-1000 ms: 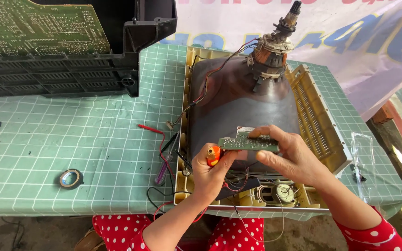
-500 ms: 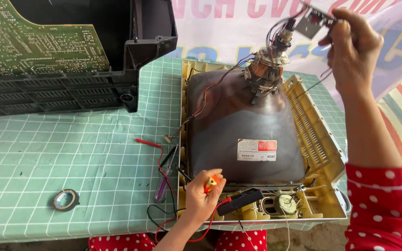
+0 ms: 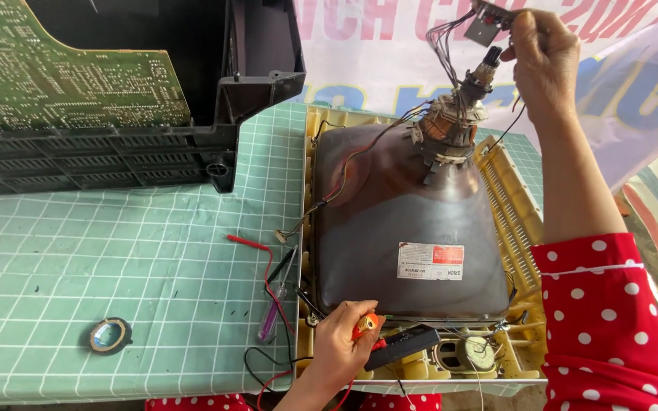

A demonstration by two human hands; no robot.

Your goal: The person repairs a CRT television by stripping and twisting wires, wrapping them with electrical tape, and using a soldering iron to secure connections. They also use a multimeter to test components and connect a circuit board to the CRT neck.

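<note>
A: The right hand [image 3: 546, 57] grips the small board [image 3: 487, 24] above the picture tube [image 3: 409, 221]'s neck; its wires could snap.

B: And the left hand [image 3: 340, 346], closed on an orange-handled tool [image 3: 365, 325] at the tube's near edge, might slip.

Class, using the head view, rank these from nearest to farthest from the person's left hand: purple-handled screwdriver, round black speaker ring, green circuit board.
1. Purple-handled screwdriver, just left of the left hand.
2. Round black speaker ring, far left on the mat.
3. Green circuit board, top-left corner.
</note>
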